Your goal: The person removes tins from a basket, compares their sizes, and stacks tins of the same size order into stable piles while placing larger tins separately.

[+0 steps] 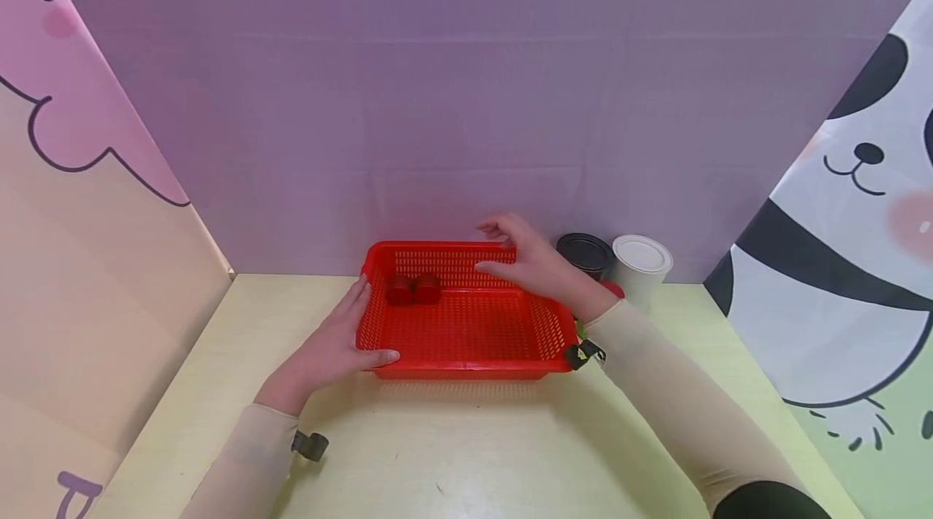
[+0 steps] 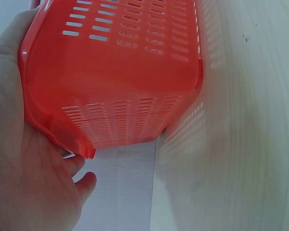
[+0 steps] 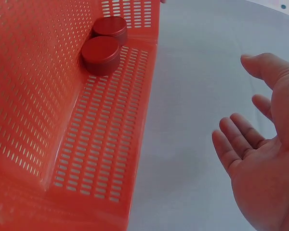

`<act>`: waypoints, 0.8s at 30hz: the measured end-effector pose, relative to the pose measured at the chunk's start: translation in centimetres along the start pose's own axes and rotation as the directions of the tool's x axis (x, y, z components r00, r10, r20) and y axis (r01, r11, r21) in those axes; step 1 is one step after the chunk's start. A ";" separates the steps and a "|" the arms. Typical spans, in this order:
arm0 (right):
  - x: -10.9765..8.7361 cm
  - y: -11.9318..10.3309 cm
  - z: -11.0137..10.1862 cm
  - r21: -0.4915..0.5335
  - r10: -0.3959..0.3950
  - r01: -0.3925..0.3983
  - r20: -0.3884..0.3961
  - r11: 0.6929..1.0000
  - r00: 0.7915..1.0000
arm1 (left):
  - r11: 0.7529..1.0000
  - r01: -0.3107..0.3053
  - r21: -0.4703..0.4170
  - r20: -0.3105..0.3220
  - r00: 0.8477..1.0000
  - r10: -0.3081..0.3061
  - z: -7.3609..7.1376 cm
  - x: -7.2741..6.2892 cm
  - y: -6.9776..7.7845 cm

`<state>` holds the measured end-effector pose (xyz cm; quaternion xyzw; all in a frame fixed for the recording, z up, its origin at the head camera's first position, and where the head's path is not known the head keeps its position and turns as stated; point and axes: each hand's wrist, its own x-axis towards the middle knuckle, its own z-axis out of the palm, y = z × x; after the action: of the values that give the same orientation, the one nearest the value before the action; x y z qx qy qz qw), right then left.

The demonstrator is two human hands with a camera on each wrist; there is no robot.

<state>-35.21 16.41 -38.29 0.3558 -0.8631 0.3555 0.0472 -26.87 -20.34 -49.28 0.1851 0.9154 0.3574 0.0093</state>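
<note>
A red plastic basket (image 1: 466,365) with slotted walls stands near the back of the table. My left hand (image 1: 331,337) holds its near left corner, with the thumb over the front rim and the fingers along the left rim. Two red round lidded containers sit side by side in the basket's far left corner; the right wrist view shows the nearer container (image 3: 100,55) and the farther container (image 3: 111,29). My right hand (image 1: 535,260) hovers over the far right part of the basket in the head view, fingers spread and holding nothing.
Behind my right forearm stand a black-lidded canister (image 1: 585,252) and a white canister (image 1: 641,268). Part of a red thing (image 1: 612,289) peeks out there. A purple cloth (image 1: 466,98) rises behind the table (image 1: 466,454), and printed panels flank it.
</note>
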 end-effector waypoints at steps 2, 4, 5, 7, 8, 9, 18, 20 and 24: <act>0.6 0.1 0.4 0.001 -0.006 0.006 0.013 1.000 1.000 | 1.000 -0.001 0.004 0.000 1.000 0.001 0.0 0.0 0.0; 1.2 0.3 0.8 0.003 -0.006 0.006 0.026 1.000 1.000 | 1.000 0.003 0.007 0.000 1.000 -0.003 -0.1 0.0 0.1; 1.6 0.4 1.0 0.006 -0.010 0.010 0.030 1.000 0.999 | 1.000 0.002 0.007 0.000 1.000 -0.002 -0.1 0.0 0.1; 2.2 0.7 1.6 0.014 -0.024 0.024 0.040 1.000 0.999 | 1.000 0.005 0.006 0.000 1.000 -0.005 -0.1 0.0 0.1; 2.5 0.9 1.9 0.015 -0.033 0.032 0.046 0.999 0.998 | 1.000 0.008 0.002 0.000 1.000 -0.008 -0.1 0.1 0.0; 2.9 1.0 2.2 0.018 -0.040 0.039 0.052 0.999 0.998 | 1.000 0.007 -0.003 0.000 1.000 -0.007 -0.1 0.1 0.0; 4.6 2.1 5.0 0.031 0.006 -0.011 0.158 0.999 0.987 | 1.000 -0.008 -0.004 -0.005 1.000 0.008 -0.1 0.2 -0.4; 4.7 2.2 5.5 0.033 0.015 -0.021 0.176 0.999 0.984 | 1.000 -0.009 0.002 -0.006 1.000 0.009 -0.1 0.2 -0.4; 4.8 2.7 6.5 0.000 0.054 -0.055 0.205 0.999 0.977 | 1.000 -0.012 0.013 -0.006 1.000 0.012 0.1 0.3 -0.5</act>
<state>-39.43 10.73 -43.07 0.3670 -0.8717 0.3205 -0.0527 -27.35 -20.51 -49.59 0.1896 0.9166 0.3520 0.0029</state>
